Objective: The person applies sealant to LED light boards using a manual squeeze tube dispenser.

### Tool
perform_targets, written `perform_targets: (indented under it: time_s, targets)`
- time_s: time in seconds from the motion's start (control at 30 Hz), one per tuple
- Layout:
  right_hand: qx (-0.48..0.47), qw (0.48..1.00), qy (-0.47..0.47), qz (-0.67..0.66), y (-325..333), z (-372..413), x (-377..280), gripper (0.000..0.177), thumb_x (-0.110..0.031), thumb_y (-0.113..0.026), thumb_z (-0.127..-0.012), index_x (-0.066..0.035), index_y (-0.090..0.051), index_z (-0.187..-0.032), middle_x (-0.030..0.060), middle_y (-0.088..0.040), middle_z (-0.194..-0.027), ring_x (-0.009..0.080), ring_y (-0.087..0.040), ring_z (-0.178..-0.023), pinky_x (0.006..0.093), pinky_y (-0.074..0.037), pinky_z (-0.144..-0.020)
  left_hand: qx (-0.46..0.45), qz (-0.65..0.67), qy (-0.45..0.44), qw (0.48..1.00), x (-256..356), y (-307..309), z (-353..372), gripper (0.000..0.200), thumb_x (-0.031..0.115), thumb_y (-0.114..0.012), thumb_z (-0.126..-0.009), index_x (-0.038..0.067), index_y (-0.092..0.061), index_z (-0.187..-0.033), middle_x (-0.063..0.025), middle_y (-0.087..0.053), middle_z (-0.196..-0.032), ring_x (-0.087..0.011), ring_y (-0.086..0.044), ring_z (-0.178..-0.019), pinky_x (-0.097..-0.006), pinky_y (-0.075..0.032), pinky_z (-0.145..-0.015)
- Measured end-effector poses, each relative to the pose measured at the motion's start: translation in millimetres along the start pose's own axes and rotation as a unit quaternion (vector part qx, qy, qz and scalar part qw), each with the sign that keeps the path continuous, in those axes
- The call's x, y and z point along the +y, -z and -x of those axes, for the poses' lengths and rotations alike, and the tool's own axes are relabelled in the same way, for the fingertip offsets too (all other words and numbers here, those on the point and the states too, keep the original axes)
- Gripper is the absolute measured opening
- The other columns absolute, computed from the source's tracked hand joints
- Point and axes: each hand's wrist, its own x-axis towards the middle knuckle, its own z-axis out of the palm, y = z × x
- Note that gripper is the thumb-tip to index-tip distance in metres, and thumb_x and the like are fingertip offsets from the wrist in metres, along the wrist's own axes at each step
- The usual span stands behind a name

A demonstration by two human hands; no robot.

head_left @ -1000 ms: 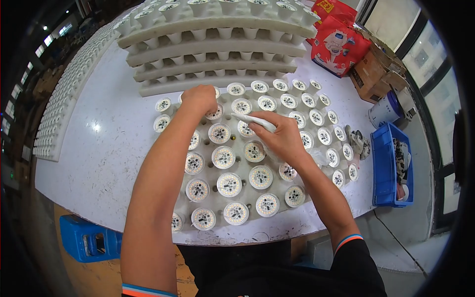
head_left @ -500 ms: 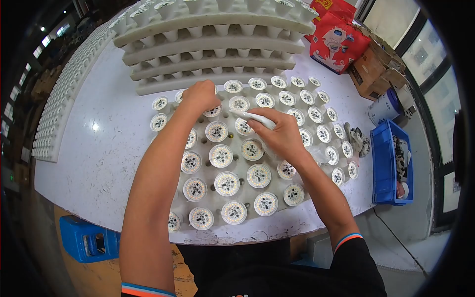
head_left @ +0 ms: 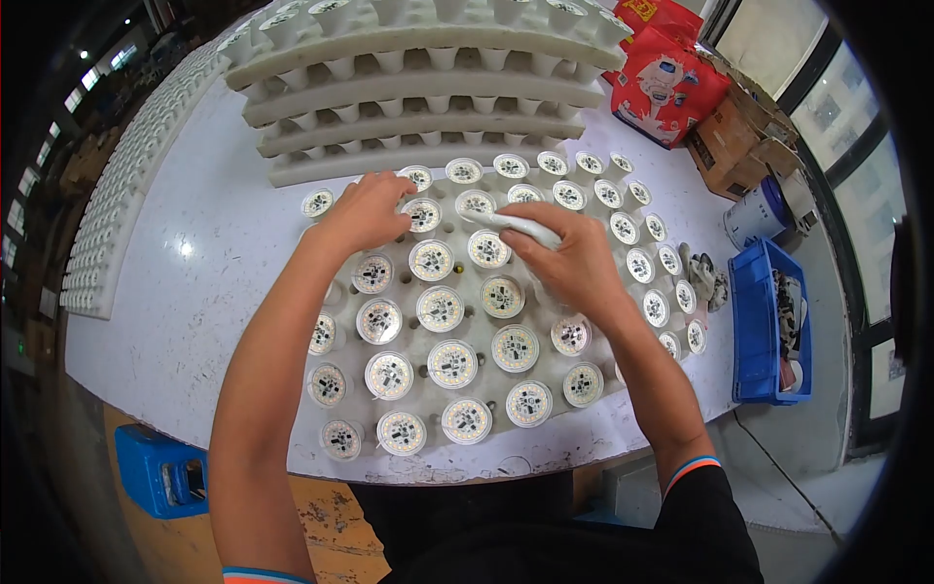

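Observation:
Rows of white LED bulb cups, each topped by a round circuit board, stand in a pale foam tray (head_left: 443, 336). My right hand (head_left: 574, 258) is closed round a white tapered tube (head_left: 530, 230), whose tip points left over an LED bulb (head_left: 476, 204) in the upper middle rows. To the left, my left hand (head_left: 370, 212) has thumb and fingers apart, right at the left rim of another LED bulb (head_left: 422, 215). Its palm and wrist hide part of the tray's left side.
Stacked foam trays (head_left: 418, 97) full of cups rise behind. Another long tray (head_left: 136, 185) lies along the left table edge. At right are a red bag (head_left: 666, 92), a cardboard box (head_left: 739, 146), a bucket (head_left: 754, 212) and a blue bin (head_left: 759, 321). A blue stool (head_left: 156, 472) stands below left.
My left hand has shifted left and its fingers have spread from a closed grip, uncovering an LED bulb. My right hand has moved slightly right with the tube, now held flatter.

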Motion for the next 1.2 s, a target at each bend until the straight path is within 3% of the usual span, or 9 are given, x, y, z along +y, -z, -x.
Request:
perform_targets:
  time_s: [0.1,0.2,0.4,0.6,0.7,0.8,1.0,1.1,1.2]
  targets:
    - [-0.015,0.998,0.036,0.047,6,-14,-13,0.025,-0.023,-0.071,-0.085,-0.01,-0.071,-0.107,0.0118,-0.072,-0.089,0.0296,-0.068,-0.078,0.0379,-0.052,-0.071,-0.12,0.039,0.005,0.992,1,6,-3,0.048,0.014,-0.07,-0.074,0.001,-0.062,-0.12,-0.0185,-0.065,-0.107,-0.032,-0.063,-0.098,-0.0404,-0.048,-0.089]
    - [-0.037,0.992,0.043,0.115,-3,-29,-7,0.027,-0.031,-0.07,-0.084,-0.013,-0.072,-0.105,0.0121,-0.071,-0.088,0.0331,-0.067,-0.079,0.0414,-0.051,-0.071,-0.126,0.07,0.035,0.989,8,12,-2,0.057,0.017,-0.076,-0.073,0.002,-0.06,-0.125,-0.018,-0.066,-0.107,-0.032,-0.062,-0.1,-0.0395,-0.048,-0.091]
    - [-0.107,0.97,0.028,0.214,-31,-43,8,0.029,-0.034,-0.068,-0.084,-0.015,-0.071,-0.106,0.0119,-0.071,-0.088,0.0323,-0.068,-0.079,0.0439,-0.052,-0.071,-0.05,0.053,0.003,0.997,5,-5,3,0.059,0.017,-0.08,-0.073,0.004,-0.06,-0.127,-0.0171,-0.066,-0.108,-0.0312,-0.063,-0.1,-0.0396,-0.048,-0.091]
    - [-0.117,0.966,0.036,0.229,-48,-44,19,0.029,-0.033,-0.068,-0.084,-0.018,-0.071,-0.109,0.0112,-0.071,-0.086,0.0316,-0.068,-0.078,0.0439,-0.052,-0.07,-0.061,0.04,0.0,0.997,10,-3,2,0.056,0.017,-0.079,-0.072,0.003,-0.061,-0.124,-0.0169,-0.066,-0.107,-0.0312,-0.062,-0.1,-0.0401,-0.048,-0.09]
    - [-0.123,0.963,0.033,0.237,-53,-45,20,0.029,-0.032,-0.068,-0.083,-0.019,-0.071,-0.108,0.0111,-0.071,-0.086,0.0311,-0.068,-0.078,0.0434,-0.052,-0.07,-0.062,0.051,0.028,0.996,13,-1,4,0.051,0.021,-0.079,-0.073,0.005,-0.065,-0.119,-0.0169,-0.067,-0.109,-0.0338,-0.061,-0.107,-0.0468,-0.044,-0.095]
    - [-0.129,0.959,0.028,0.251,-54,-44,20,0.028,-0.032,-0.068,-0.083,-0.019,-0.072,-0.108,0.011,-0.072,-0.086,0.0308,-0.068,-0.077,0.043,-0.053,-0.069,-0.054,0.038,0.002,0.998,15,0,4,0.053,0.017,-0.079,-0.073,0.003,-0.063,-0.121,-0.0177,-0.066,-0.106,-0.0309,-0.062,-0.099,-0.0405,-0.049,-0.088]
    - [-0.13,0.957,0.043,0.255,-56,-44,21,0.026,-0.031,-0.068,-0.084,-0.018,-0.072,-0.106,0.0113,-0.071,-0.086,0.0311,-0.068,-0.077,0.0431,-0.053,-0.069,-0.053,0.042,0.004,0.998,13,-3,3,0.052,0.017,-0.079,-0.073,0.002,-0.063,-0.119,-0.0166,-0.066,-0.105,-0.0311,-0.062,-0.098,-0.0407,-0.049,-0.087]
    - [-0.131,0.957,0.044,0.254,-55,-45,20,0.026,-0.031,-0.068,-0.084,-0.018,-0.072,-0.106,0.0117,-0.071,-0.086,0.0313,-0.068,-0.078,0.0434,-0.053,-0.069,-0.05,0.04,0.007,0.998,14,-4,3,0.05,0.02,-0.079,-0.073,0.005,-0.065,-0.118,-0.0177,-0.068,-0.108,-0.0339,-0.062,-0.105,-0.0458,-0.044,-0.095]
    - [-0.13,0.956,0.046,0.258,-57,-45,20,0.025,-0.03,-0.067,-0.084,-0.017,-0.072,-0.104,0.0119,-0.071,-0.086,0.0317,-0.068,-0.078,0.044,-0.053,-0.069,-0.034,0.018,-0.018,0.999,9,-10,2,0.052,0.019,-0.079,-0.073,0.002,-0.063,-0.119,-0.0154,-0.066,-0.105,-0.0314,-0.061,-0.098,-0.0412,-0.048,-0.087]
